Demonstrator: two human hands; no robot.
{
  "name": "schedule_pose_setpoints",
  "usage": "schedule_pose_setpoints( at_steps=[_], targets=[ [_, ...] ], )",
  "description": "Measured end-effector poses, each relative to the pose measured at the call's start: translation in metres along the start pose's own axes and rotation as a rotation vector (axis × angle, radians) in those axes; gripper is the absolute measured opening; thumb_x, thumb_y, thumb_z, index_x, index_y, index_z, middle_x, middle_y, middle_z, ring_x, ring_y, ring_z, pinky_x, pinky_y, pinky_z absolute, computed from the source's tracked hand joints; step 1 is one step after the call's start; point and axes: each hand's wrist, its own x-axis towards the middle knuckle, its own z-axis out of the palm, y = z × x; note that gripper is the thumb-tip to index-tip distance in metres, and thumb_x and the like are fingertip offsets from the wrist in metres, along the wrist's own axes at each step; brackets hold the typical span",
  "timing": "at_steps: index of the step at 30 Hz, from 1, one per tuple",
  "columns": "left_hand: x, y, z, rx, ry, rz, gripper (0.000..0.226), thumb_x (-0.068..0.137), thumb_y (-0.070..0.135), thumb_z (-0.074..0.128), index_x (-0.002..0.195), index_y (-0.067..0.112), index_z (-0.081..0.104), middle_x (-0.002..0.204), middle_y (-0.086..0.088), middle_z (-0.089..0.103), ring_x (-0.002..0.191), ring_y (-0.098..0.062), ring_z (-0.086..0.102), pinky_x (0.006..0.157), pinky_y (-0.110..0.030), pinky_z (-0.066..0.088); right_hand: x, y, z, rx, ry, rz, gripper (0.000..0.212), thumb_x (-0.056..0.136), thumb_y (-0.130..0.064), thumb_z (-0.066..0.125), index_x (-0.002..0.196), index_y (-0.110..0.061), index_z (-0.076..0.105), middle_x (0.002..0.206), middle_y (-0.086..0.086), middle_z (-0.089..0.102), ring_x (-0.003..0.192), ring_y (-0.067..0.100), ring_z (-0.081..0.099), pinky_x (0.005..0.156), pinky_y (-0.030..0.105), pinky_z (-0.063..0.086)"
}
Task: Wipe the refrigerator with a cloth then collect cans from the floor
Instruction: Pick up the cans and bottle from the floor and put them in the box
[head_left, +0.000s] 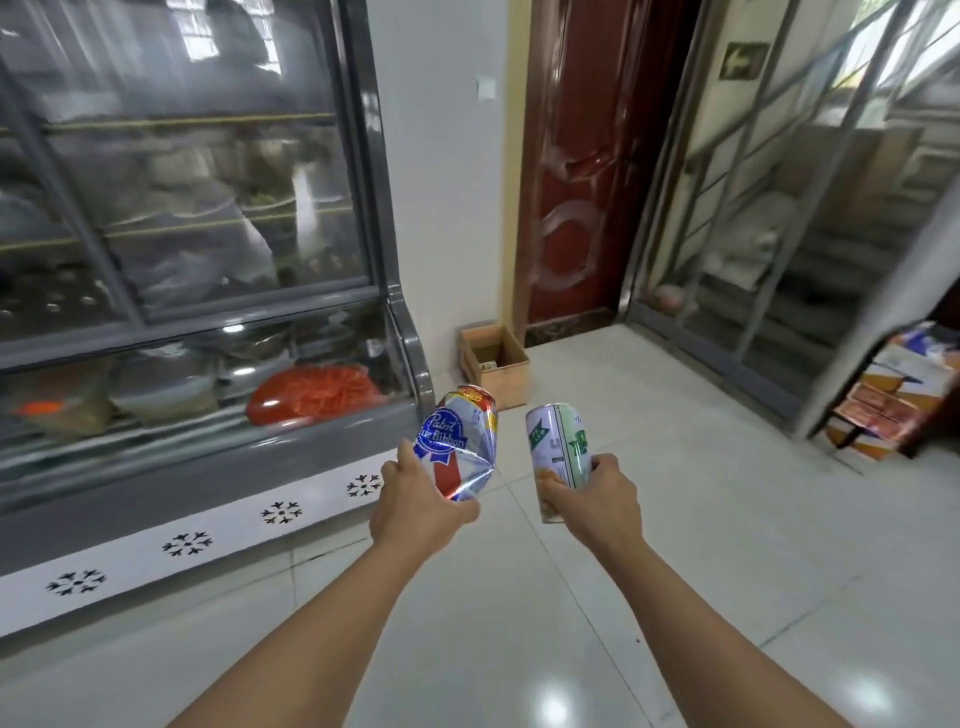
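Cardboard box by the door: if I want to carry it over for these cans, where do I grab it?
Take the cardboard box by its top rim, coming from above: it stands upright with its top open. A grip on two opposite walls looks safest. Both hands are full now, the left hand with the crushed can, the right hand with the green can.

the refrigerator stands along the left side, with the tiled floor in front of it and to its right. a cardboard box sits on the floor just beside the refrigerator's far right corner, against the wall. a door is right of the box. a metal gate follows further right, with stacked cartons at the far right. in the foreground, the left hand holds a crushed can and the right hand holds an upright can; the cans are near, apart.
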Motion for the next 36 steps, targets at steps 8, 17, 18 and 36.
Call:
schedule_pose_setpoints(
  at_steps=[8,17,18,36],
  targets=[
    [0.127,0.083,0.072,0.006,-0.077,0.042,0.11,0.062,0.047,0.079,0.144,0.019,0.011,0.139,-0.008,0.035,0.123,-0.025,0.045,0.093,-0.04,0.05,0.146,0.004,-0.024,-0.04,0.077,0.03,0.046,0.071,-0.036,0.071,0.103,-0.014,0.047,0.091,0.002,0.058,0.075,0.019,0.056,0.055,0.026,0.041],
    [0.271,0.167,0.119,0.021,-0.086,0.092,0.104,0.062,0.047,0.08,0.14,0.019,0.016,0.128,-0.007,0.039,0.11,-0.02,0.051,0.081,-0.03,0.053,0.309,-0.01,-0.029,-0.012,0.05,0.084,0.049,0.073,-0.038,0.071,0.106,-0.01,0.048,0.096,0.006,0.061,0.084,0.024,0.06,0.067,0.032,0.049],
    [0.285,0.174,0.124,0.024,-0.086,0.088,0.105,0.062,0.047,0.08,0.14,0.019,0.016,0.128,-0.007,0.039,0.11,-0.02,0.051,0.082,-0.032,0.054,0.327,-0.012,-0.029,-0.011,0.045,0.085,0.049,0.073,-0.038,0.071,0.107,-0.01,0.048,0.097,0.006,0.061,0.084,0.024,0.06,0.067,0.032,0.049],
    [0.531,0.311,0.222,-0.06,0.154,-0.25,0.103,0.057,0.043,0.084,0.137,0.017,0.024,0.123,-0.006,0.043,0.107,-0.023,0.053,0.085,-0.038,0.054,0.715,-0.049,-0.012,-0.096,-0.245,-0.11,0.048,0.075,-0.04,0.071,0.105,-0.011,0.048,0.096,0.005,0.058,0.083,0.022,0.057,0.068,0.031,0.05]
  ],
)
